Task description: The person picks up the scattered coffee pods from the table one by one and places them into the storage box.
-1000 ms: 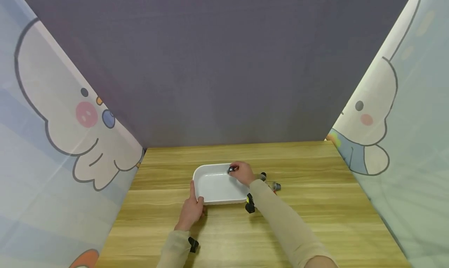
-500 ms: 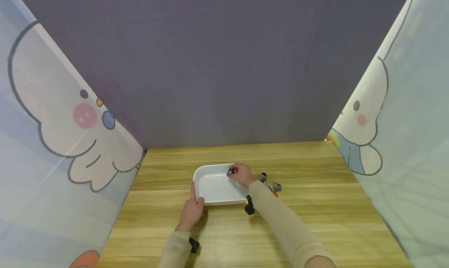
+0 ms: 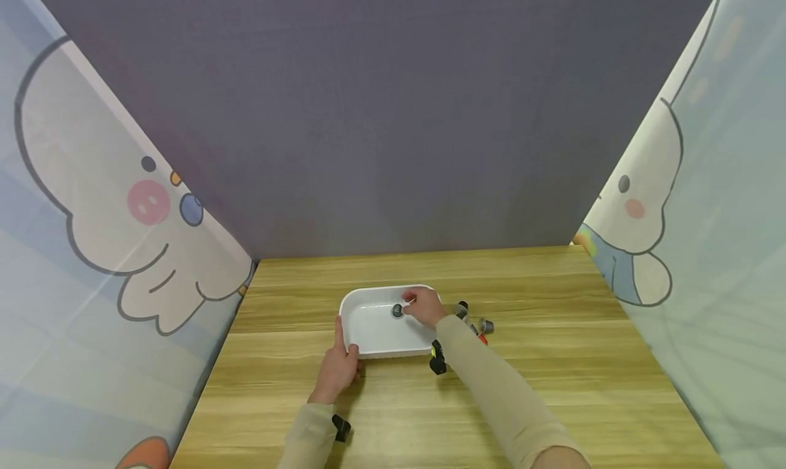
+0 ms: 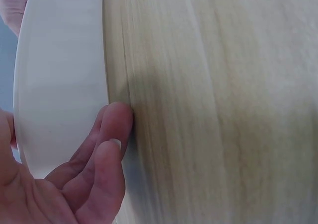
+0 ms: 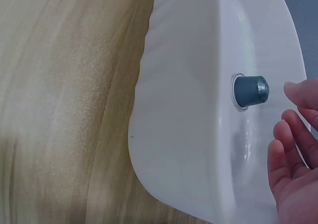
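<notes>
A white rectangular tray [image 3: 383, 332] stands on the wooden table. Inside it, a dark teal coffee capsule [image 5: 251, 90] rests on its wide rim, narrow end up; the same capsule [image 3: 398, 310] sits toward the tray's back right in the head view. Just right of the capsule is my right hand [image 3: 424, 306], apart from it, with thumb and fingers spread in the right wrist view. My left hand [image 3: 336, 370] holds the tray's near left corner: the index finger lies along the left side, the thumb is at the rim, and other fingers [image 4: 107, 154] touch the outer wall.
To the right of the tray lie several more capsules, among them a grey one [image 3: 486, 325] and a red one [image 3: 482, 338], partly hidden by my right forearm. A dark grey panel [image 3: 405, 148] rises behind the table, with printed cloth walls on both sides.
My right hand has let go of the capsule, which was between its fingers earlier and now stands on the tray's floor. The left hand keeps its place on the tray.
</notes>
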`<state>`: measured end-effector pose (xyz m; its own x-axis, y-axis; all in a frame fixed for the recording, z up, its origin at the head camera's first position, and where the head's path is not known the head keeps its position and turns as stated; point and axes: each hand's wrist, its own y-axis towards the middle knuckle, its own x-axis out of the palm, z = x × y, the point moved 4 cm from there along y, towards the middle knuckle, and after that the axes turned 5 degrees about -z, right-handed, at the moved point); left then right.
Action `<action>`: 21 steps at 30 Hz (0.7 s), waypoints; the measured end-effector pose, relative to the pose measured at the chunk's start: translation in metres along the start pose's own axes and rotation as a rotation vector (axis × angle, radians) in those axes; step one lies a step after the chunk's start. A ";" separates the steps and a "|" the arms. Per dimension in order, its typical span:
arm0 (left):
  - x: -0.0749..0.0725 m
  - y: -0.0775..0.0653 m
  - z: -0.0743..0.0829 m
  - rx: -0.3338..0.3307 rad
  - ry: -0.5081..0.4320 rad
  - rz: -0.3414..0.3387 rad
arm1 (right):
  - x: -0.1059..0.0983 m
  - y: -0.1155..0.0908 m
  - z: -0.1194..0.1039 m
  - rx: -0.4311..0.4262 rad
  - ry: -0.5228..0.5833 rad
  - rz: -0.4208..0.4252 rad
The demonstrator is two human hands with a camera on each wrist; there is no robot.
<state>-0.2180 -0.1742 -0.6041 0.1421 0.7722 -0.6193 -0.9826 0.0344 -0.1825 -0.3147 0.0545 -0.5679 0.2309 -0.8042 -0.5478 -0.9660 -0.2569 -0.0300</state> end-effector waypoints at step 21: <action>-0.005 -0.006 -0.017 0.003 0.015 -0.033 | -0.022 -0.022 -0.004 0.001 0.084 0.072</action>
<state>-0.2112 -0.1888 -0.6127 0.1760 0.7610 -0.6244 -0.9777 0.0614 -0.2008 -0.2981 0.0752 -0.5517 0.1698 -0.8625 -0.4767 -0.9805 -0.1965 0.0061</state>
